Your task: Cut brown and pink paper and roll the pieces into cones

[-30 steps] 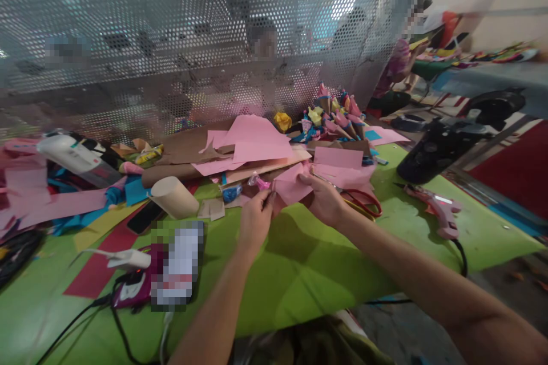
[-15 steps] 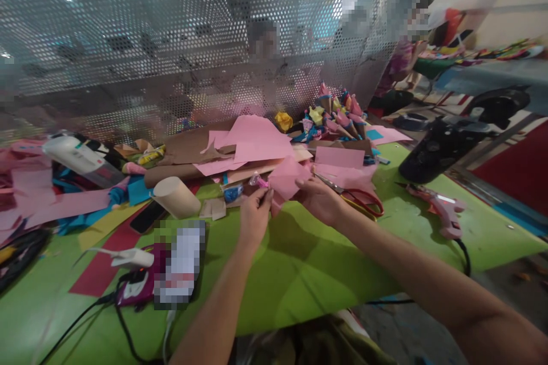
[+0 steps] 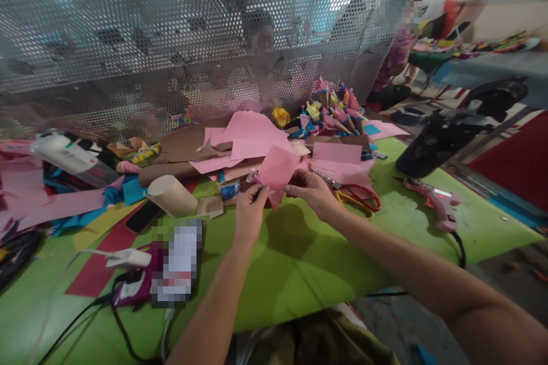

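Observation:
Both my hands hold one pink paper piece above the green table cover. My left hand pinches its lower left corner, fingers closed. My right hand grips its right edge with fingers curled. The paper stands tilted up between them. More pink sheets lie in a heap just behind it.
Red-and-yellow-handled scissors lie right of my right hand. A pink glue gun rests further right, near a black device. A tan paper cone, a white glue gun and coloured scraps crowd the left. A perforated metal screen stands behind, people beyond it.
The pink paper has been lifted off the pile and turned upright between my hands, moving slightly left. My hands have drawn closer together.

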`<move>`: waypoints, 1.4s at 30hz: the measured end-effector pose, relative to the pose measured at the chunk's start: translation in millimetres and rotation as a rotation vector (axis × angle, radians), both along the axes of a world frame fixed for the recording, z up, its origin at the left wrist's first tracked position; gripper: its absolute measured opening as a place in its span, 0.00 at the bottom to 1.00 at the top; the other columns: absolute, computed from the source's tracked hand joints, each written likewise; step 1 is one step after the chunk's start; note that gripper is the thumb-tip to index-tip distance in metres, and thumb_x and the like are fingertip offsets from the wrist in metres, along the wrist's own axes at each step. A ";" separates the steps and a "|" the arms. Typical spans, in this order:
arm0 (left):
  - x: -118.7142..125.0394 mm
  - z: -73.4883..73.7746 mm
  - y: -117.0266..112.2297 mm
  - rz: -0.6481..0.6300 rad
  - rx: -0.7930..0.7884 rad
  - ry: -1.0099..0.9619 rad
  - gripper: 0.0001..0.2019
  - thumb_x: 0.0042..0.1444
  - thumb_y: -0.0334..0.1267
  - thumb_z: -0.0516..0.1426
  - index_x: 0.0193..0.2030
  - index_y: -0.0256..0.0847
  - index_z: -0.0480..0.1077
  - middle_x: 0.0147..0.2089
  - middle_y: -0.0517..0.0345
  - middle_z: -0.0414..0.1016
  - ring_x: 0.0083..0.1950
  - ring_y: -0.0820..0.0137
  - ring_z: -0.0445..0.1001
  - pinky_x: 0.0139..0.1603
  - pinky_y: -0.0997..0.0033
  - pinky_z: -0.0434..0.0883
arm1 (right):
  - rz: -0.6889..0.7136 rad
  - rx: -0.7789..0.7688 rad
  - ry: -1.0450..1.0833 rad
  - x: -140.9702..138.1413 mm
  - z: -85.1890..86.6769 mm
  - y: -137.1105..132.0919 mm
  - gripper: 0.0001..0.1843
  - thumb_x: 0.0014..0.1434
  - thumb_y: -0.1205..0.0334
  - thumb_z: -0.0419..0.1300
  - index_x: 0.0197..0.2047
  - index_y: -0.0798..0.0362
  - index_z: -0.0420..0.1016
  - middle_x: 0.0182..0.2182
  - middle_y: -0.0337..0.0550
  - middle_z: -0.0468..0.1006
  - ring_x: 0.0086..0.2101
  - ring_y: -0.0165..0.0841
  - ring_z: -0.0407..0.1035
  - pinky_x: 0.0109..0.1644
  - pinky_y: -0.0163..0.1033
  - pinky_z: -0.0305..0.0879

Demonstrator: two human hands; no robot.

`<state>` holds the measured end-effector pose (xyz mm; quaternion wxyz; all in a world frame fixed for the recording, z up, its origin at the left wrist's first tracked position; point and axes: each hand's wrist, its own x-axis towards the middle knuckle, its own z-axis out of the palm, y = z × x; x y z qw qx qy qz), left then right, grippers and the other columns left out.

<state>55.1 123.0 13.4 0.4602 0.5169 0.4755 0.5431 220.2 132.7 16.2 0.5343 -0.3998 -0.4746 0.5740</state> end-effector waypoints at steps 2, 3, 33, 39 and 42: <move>0.3 -1.6 0.1 0.018 0.014 0.024 0.13 0.52 0.48 0.63 0.32 0.39 0.79 0.32 0.57 0.80 0.37 0.66 0.75 0.42 0.68 0.72 | -0.011 0.006 -0.014 -0.6 -2.2 0.4 0.23 0.40 0.49 0.76 0.34 0.51 0.74 0.27 0.37 0.76 0.29 0.31 0.69 0.36 0.39 0.67; 0.4 -2.4 0.2 0.021 0.017 0.034 0.13 0.52 0.48 0.63 0.33 0.39 0.79 0.32 0.57 0.80 0.37 0.66 0.74 0.42 0.68 0.71 | -0.011 0.006 -0.024 -1.0 -2.9 0.5 0.23 0.40 0.49 0.76 0.34 0.51 0.74 0.28 0.37 0.77 0.29 0.32 0.70 0.36 0.39 0.68; 3.6 3.3 -7.3 -0.017 -0.029 0.069 0.15 0.54 0.50 0.61 0.31 0.39 0.75 0.30 0.59 0.75 0.34 0.68 0.72 0.39 0.70 0.69 | -0.085 0.023 -0.113 -1.4 -10.8 2.1 0.22 0.39 0.46 0.76 0.27 0.52 0.74 0.23 0.37 0.74 0.25 0.29 0.63 0.30 0.37 0.59; 4.5 3.4 -6.8 -0.019 -0.034 0.040 0.15 0.54 0.51 0.61 0.28 0.39 0.74 0.27 0.59 0.75 0.32 0.68 0.71 0.38 0.69 0.71 | -0.096 0.021 -0.162 -0.8 -5.4 -0.9 0.23 0.39 0.44 0.76 0.26 0.52 0.74 0.22 0.37 0.74 0.25 0.29 0.63 0.29 0.37 0.59; 3.9 1.4 -5.6 -0.024 -0.048 0.015 0.15 0.53 0.50 0.62 0.31 0.39 0.76 0.30 0.58 0.77 0.33 0.68 0.73 0.40 0.68 0.73 | -0.103 0.031 -0.222 0.6 -7.8 0.5 0.24 0.40 0.42 0.75 0.23 0.51 0.71 0.20 0.36 0.71 0.24 0.29 0.62 0.28 0.36 0.57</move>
